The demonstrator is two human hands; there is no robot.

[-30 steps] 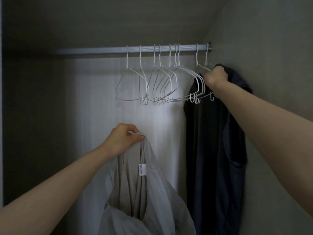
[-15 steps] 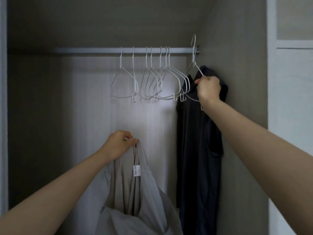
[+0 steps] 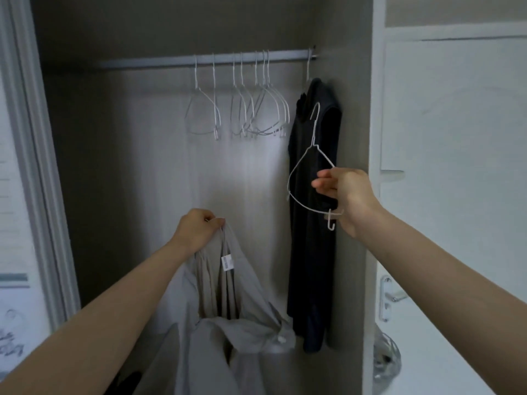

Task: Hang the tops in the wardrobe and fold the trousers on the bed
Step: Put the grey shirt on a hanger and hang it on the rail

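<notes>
Since the earlier frame, a white wire hanger (image 3: 310, 178) has been lifted off the rail (image 3: 205, 59) and is pinched at 3 o'clock by the right hand (image 3: 346, 195). At 6 o'clock, the beige top (image 3: 228, 309) is gripped at its collar by the left hand (image 3: 196, 230). Next, the hanger likely must be threaded into the neckline.

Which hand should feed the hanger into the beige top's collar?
Right. The right hand already holds the free white hanger off the rail, while the left hand is pinching the beige top up by its collar.
</notes>
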